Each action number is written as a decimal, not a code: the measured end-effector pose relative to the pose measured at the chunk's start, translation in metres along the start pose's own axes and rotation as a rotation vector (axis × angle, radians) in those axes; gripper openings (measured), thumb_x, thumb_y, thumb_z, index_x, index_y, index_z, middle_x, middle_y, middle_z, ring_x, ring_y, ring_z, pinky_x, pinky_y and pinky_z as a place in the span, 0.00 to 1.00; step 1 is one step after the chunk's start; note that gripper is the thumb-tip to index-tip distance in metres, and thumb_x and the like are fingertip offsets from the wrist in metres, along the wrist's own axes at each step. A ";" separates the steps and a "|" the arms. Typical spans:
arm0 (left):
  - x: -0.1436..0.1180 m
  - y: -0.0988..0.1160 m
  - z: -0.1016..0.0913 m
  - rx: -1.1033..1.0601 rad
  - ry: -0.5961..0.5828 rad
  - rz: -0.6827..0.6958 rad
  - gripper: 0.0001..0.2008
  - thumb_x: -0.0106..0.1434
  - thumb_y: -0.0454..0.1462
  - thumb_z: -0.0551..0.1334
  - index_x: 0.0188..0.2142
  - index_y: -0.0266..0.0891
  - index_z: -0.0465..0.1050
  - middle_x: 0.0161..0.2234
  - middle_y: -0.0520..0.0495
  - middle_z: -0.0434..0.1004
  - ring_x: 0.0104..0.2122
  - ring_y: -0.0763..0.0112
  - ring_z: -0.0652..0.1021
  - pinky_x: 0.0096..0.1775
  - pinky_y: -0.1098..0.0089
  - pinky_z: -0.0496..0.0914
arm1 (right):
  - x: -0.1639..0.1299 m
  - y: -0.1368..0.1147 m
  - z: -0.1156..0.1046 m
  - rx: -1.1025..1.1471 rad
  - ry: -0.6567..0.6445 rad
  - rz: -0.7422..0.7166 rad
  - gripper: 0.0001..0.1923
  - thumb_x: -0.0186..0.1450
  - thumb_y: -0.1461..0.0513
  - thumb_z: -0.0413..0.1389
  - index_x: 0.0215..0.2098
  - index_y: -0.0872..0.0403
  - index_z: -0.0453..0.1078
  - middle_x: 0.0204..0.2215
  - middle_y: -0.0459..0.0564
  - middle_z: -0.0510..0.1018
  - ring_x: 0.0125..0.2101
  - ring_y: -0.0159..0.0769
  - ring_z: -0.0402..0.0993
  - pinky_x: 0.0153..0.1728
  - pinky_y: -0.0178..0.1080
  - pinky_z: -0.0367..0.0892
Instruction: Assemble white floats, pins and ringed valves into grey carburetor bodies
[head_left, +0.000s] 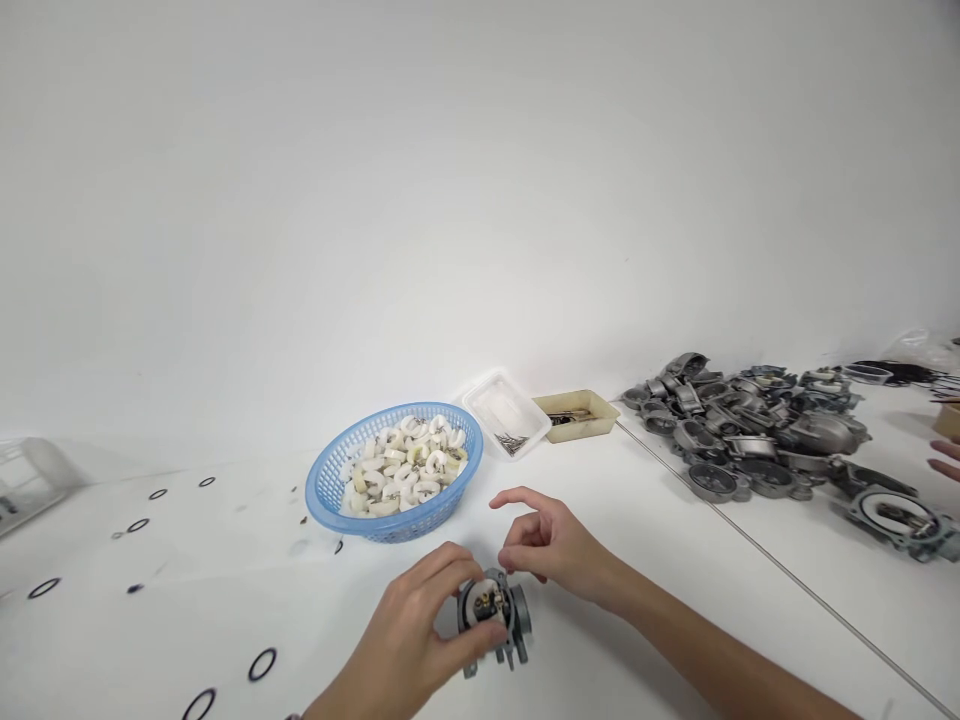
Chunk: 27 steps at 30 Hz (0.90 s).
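Note:
My left hand [416, 625] grips a small grey metal carburetor body [493, 618] just above the white table [225, 600], its round open side facing me. My right hand [551, 545] hovers right beside the part's top, thumb and middle finger pinched together over it, index finger stretched out; whether something tiny sits between the fingers is too small to tell. Behind the hands stands a blue plastic basket [330, 495] full of several white curved plastic pieces [405, 470].
A clear tray with thin pins [504, 415] and a beige tray [577, 412] stand behind the basket. A heap of grey metal castings [765, 430] lies at the right. Black O-rings [262, 663] are scattered at the left. Another person's fingers [946, 460] show at the right edge.

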<state>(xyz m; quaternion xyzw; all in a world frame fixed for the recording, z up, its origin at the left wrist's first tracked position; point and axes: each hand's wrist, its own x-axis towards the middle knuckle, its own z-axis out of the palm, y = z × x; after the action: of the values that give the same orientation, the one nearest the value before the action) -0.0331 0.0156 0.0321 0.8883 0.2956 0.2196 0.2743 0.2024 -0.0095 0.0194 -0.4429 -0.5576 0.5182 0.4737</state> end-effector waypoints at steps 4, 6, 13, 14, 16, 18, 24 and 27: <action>-0.001 0.000 0.000 -0.005 -0.010 -0.004 0.07 0.68 0.40 0.68 0.44 0.47 0.73 0.44 0.52 0.76 0.42 0.66 0.77 0.44 0.68 0.70 | 0.001 0.000 0.003 0.014 -0.005 -0.006 0.25 0.60 0.61 0.67 0.55 0.50 0.70 0.26 0.41 0.79 0.25 0.31 0.66 0.23 0.32 0.59; -0.001 0.000 -0.001 -0.006 -0.008 0.006 0.07 0.69 0.40 0.68 0.44 0.47 0.73 0.44 0.52 0.76 0.42 0.66 0.77 0.45 0.68 0.70 | 0.002 0.000 0.005 0.026 -0.002 -0.009 0.24 0.60 0.62 0.67 0.54 0.51 0.71 0.25 0.41 0.79 0.25 0.31 0.66 0.23 0.32 0.60; 0.000 0.001 -0.001 -0.004 -0.011 -0.001 0.07 0.68 0.40 0.68 0.44 0.47 0.74 0.44 0.52 0.77 0.40 0.65 0.77 0.43 0.68 0.71 | 0.004 0.003 0.008 0.043 0.005 0.007 0.23 0.59 0.62 0.66 0.52 0.51 0.72 0.25 0.41 0.79 0.22 0.29 0.63 0.22 0.32 0.59; -0.001 0.001 -0.001 -0.007 -0.014 -0.001 0.07 0.68 0.40 0.68 0.44 0.47 0.74 0.44 0.52 0.77 0.40 0.65 0.77 0.43 0.68 0.71 | 0.004 0.003 0.008 0.049 0.005 0.006 0.23 0.59 0.62 0.66 0.53 0.51 0.72 0.25 0.41 0.79 0.22 0.29 0.63 0.22 0.32 0.58; -0.001 0.001 -0.001 -0.011 -0.018 0.001 0.07 0.69 0.40 0.68 0.45 0.47 0.74 0.44 0.52 0.77 0.40 0.65 0.77 0.43 0.68 0.71 | 0.004 0.003 0.008 0.060 0.002 0.010 0.24 0.59 0.61 0.67 0.53 0.51 0.72 0.24 0.41 0.79 0.22 0.29 0.64 0.22 0.32 0.58; -0.001 0.002 -0.001 -0.008 -0.019 0.005 0.07 0.69 0.41 0.68 0.45 0.47 0.74 0.44 0.51 0.77 0.40 0.65 0.77 0.43 0.67 0.71 | 0.004 0.003 0.008 0.070 -0.002 0.017 0.24 0.59 0.61 0.67 0.54 0.51 0.72 0.25 0.41 0.79 0.22 0.29 0.64 0.22 0.32 0.58; 0.000 0.003 -0.002 0.009 -0.020 0.010 0.07 0.69 0.41 0.67 0.44 0.47 0.73 0.44 0.50 0.77 0.41 0.64 0.78 0.44 0.67 0.71 | 0.005 0.004 0.009 0.079 -0.022 0.033 0.25 0.59 0.60 0.68 0.54 0.50 0.72 0.25 0.41 0.79 0.23 0.29 0.64 0.23 0.32 0.59; 0.000 0.002 -0.002 0.006 -0.015 0.012 0.08 0.68 0.41 0.68 0.45 0.46 0.73 0.44 0.50 0.77 0.41 0.64 0.78 0.44 0.67 0.72 | 0.004 0.003 0.008 0.073 -0.030 0.034 0.25 0.59 0.61 0.67 0.54 0.51 0.72 0.25 0.41 0.78 0.24 0.30 0.65 0.23 0.32 0.59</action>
<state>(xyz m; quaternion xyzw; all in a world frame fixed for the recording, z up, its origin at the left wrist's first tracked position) -0.0334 0.0148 0.0350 0.8925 0.2891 0.2137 0.2724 0.1942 -0.0062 0.0171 -0.4270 -0.5377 0.5527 0.4723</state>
